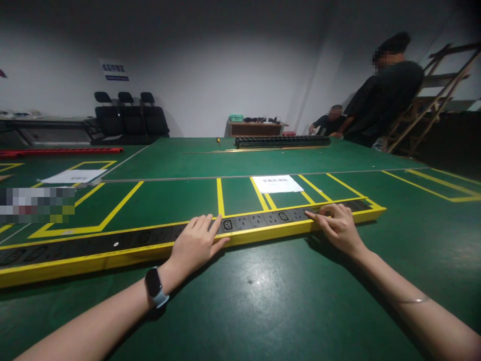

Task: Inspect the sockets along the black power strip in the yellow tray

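A long yellow power strip with black socket modules along its top lies slantwise across the green table. Over its middle lies my left hand, closed about its width: fingers across the top toward the far edge, thumb along the near side. A watch with a pale blue band is on that wrist. Toward the strip's right end, my right hand is bent onto it, one fingertip touching a black socket module. Its other fingers curl over the top and are partly hidden. A small white round spot shows on the strip's left part.
Yellow tape outlines and a printed white sheet lie beyond the strip. Farther back are a black slotted rail, a yellow-handled tool and red bars. Two people are at the back right, near a wooden ladder.
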Motion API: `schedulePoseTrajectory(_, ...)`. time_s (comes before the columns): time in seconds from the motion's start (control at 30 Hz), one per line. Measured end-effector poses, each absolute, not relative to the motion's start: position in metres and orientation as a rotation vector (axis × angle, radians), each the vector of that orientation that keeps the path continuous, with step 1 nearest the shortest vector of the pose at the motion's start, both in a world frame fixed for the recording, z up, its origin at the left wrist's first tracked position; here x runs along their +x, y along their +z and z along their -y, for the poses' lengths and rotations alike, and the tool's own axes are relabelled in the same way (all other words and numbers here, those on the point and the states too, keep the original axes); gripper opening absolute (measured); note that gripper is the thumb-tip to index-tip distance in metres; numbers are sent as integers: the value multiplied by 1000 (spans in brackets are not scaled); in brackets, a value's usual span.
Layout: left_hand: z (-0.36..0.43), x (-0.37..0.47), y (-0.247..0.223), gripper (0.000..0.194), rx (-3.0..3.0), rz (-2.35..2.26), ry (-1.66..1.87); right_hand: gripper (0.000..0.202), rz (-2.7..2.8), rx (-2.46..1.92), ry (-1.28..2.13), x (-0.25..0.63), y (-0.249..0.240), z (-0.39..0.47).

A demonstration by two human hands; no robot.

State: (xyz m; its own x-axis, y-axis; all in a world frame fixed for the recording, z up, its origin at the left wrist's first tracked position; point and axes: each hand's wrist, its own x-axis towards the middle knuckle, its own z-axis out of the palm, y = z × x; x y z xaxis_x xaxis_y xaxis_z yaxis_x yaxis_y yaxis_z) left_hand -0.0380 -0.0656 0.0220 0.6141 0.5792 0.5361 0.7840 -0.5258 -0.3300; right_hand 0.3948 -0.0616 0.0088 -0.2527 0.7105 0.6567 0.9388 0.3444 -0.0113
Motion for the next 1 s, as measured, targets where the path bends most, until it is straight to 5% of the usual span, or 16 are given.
schedulePoseTrajectory(1.0, 66, -37, 23, 57, -2285, 1059, -521, 31, 2003, -1401, -749, 417, 3, 57)
